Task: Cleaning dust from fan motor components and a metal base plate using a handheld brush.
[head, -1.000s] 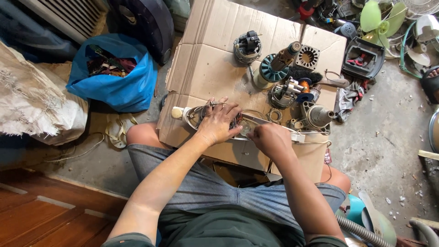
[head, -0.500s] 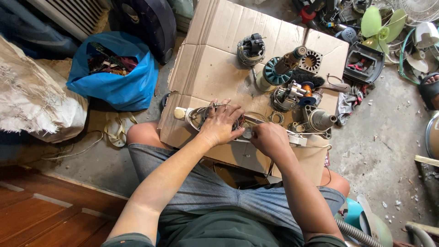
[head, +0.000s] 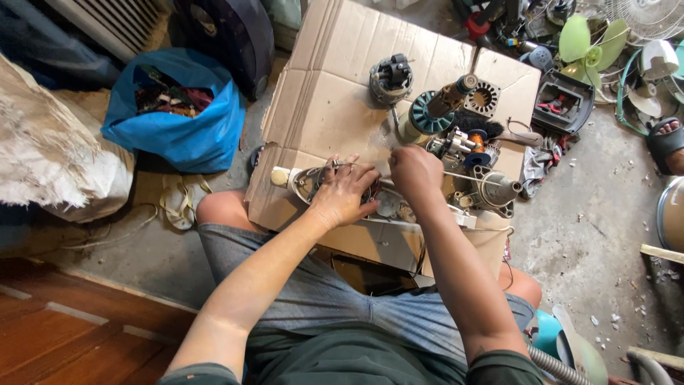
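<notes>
While you sit over the flattened cardboard sheet (head: pixel 335 93) spread on the floor, the opened fan base (head: pixel 370 207) lies at its near edge, just above your knees: a pale, oval plastic shell with a round cream knob (head: pixel 280 176) at its left end and wires and small parts exposed inside. Your left hand (head: pixel 345 194) rests palm down on the left part of the shell, fingers spread and curled over the wiring, forearm running in from the lower left. Your right hand (head: pixel 415 170) hovers over the right part, closed into a loose fist with fingertips bunched; whether they pinch anything you cannot tell. Just beyond it stand a teal wound stator (head: pixel 427 114), a dark motor (head: pixel 390 78) and a grey motor housing (head: pixel 495 189).
</notes>
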